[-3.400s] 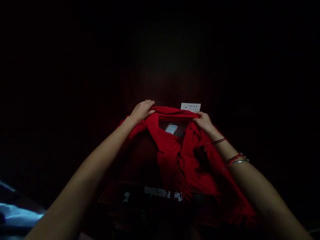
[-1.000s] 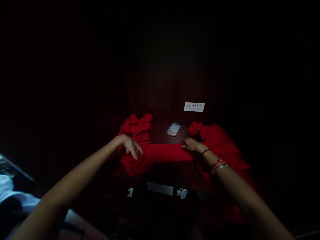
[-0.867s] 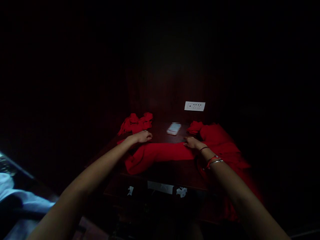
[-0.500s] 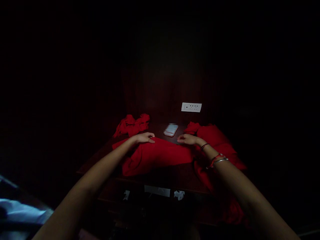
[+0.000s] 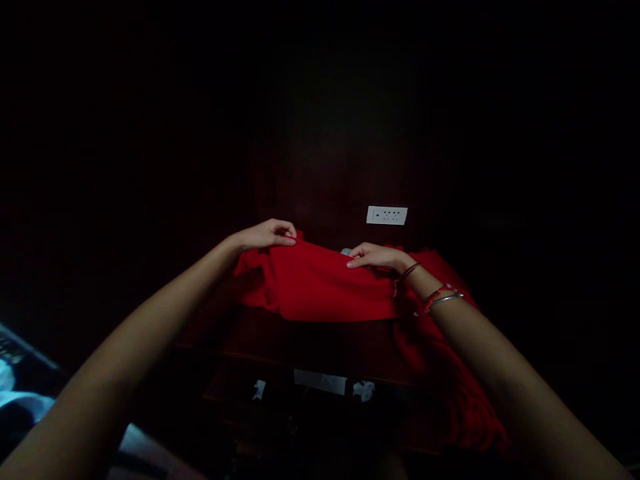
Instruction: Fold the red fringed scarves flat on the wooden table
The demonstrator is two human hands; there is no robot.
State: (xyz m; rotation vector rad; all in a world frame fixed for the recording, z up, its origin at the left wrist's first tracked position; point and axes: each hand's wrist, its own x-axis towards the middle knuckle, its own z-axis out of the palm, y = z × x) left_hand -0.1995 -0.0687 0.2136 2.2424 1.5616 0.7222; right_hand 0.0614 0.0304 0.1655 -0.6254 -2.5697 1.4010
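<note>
A plain red cloth [image 5: 330, 287] is stretched between my two hands, its upper edge raised off the dark table [image 5: 300, 343]. My left hand [image 5: 270, 233] pinches that edge at the upper left corner. Farther right, my right hand [image 5: 373, 256] grips the same edge between thumb and fingers. Bracelets circle my right wrist. Behind the cloth, only a small corner of the phone [image 5: 346, 252] shows by my right fingertips. More red fabric [image 5: 450, 360] lies under and beside my right forearm, hanging over the table's edge; whether it joins the held cloth I cannot tell.
A white socket plate [image 5: 387, 215] is on the dark wall behind the table. Below the tabletop, pale pieces [image 5: 320, 381] show on a shadowed shelf. Bluish-white material [image 5: 25, 403] lies at the lower left. Most of the room is too dark to make out.
Both hands have risen and moved away from me, lifting the red cloth's far edge off the table. The cloth now covers most of the phone and the crumpled red fabric at the left.
</note>
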